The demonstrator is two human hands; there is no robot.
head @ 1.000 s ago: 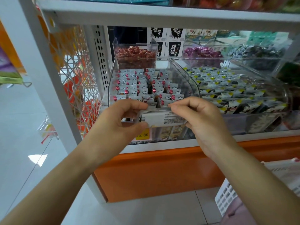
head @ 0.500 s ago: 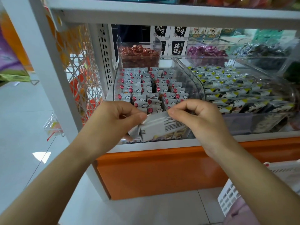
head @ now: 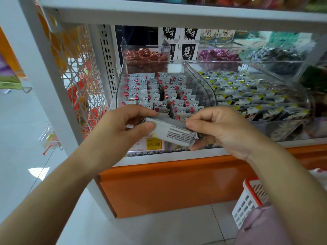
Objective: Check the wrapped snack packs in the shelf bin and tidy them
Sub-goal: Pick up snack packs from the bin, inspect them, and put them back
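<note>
pack point(head: 174, 133) has tipped right-end down (print up); i see left hand point(head: 122, 128) and right hand point(head: 224, 129) pinching its ends, before bin point(head: 200, 82).

Two hands hid the front row of a shelf bin point(head: 209, 93).
The left hand point(head: 122, 128) and right hand point(head: 223, 131) covered both ends of the snack pack point(head: 174, 134) they held, and its fine print was too small to read. The pack and left thumb masked part of the yellow price label point(head: 154, 144). A white basket point(head: 247, 202) lay largely behind the right forearm, and upper-shelf goods point(head: 247, 0) were cropped by the top edge.
</note>
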